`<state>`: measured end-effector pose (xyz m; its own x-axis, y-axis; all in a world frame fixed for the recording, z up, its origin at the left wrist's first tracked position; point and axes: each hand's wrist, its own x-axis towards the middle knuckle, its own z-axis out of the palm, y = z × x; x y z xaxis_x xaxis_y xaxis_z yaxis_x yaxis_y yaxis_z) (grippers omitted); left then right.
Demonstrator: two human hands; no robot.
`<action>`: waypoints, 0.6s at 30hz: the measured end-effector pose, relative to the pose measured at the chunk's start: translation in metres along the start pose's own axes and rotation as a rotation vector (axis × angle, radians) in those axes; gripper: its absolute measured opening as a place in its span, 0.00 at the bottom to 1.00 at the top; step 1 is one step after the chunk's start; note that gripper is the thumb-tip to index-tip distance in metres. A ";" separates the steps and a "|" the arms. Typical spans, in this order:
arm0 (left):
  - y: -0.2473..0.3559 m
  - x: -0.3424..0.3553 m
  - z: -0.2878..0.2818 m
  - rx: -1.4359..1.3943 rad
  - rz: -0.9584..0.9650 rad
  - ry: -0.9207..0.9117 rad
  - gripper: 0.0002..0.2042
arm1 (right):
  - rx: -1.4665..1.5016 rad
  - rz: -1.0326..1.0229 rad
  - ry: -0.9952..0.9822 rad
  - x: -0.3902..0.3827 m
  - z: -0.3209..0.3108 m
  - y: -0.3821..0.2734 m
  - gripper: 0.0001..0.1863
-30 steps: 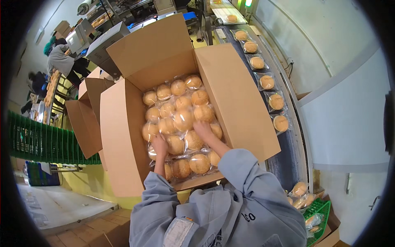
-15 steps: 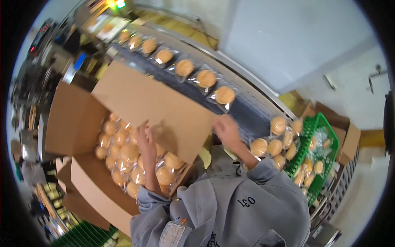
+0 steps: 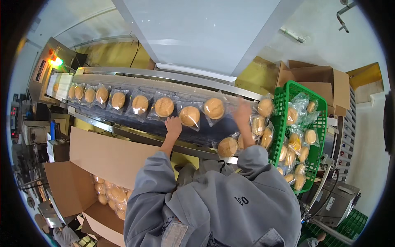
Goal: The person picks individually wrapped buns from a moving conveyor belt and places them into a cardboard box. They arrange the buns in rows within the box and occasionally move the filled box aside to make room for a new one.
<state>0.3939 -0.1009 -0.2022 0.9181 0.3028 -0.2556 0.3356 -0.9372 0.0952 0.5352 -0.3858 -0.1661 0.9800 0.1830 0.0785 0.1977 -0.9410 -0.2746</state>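
Your left hand (image 3: 173, 126) leaves carton (image 3: 111, 154) for conveyor (image 3: 199, 138) | half-curled by bagged bun (image 3: 189, 116) | right hand (image 3: 242, 113) blurred, both grips unclear | handling now beltside

Left grip (image 3: 173, 126) beside bagged bun (image 3: 189, 116), conveyor (image 3: 205, 137)

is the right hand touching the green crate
Apart. The head view shows a bagged bun lying between the right hand and the green crate.

One belt (image 3: 201, 138), one loaded basket (image 3: 280, 115), nine bagged buns (image 3: 164, 107) in a row.
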 end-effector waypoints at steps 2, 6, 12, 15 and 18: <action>0.001 -0.007 -0.008 -0.036 -0.092 -0.076 0.10 | -0.073 0.324 -0.228 0.020 -0.036 0.016 0.29; 0.033 0.000 -0.037 -0.066 -0.271 -0.140 0.08 | -0.555 0.161 -0.131 0.036 0.031 0.165 0.09; 0.002 0.008 0.009 -0.374 -0.055 0.082 0.09 | -0.222 -0.087 0.052 0.041 -0.022 0.067 0.09; 0.006 -0.005 -0.033 -0.571 0.093 0.022 0.11 | 0.295 0.167 0.299 0.041 -0.065 0.032 0.07; 0.013 -0.037 -0.112 -0.970 0.088 -0.086 0.14 | 0.259 -0.170 0.251 0.057 -0.062 0.032 0.08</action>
<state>0.3879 -0.1053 -0.0835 0.9426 0.1890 -0.2755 0.3298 -0.3948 0.8575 0.5961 -0.4229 -0.1105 0.9026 0.2246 0.3672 0.3878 -0.7943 -0.4676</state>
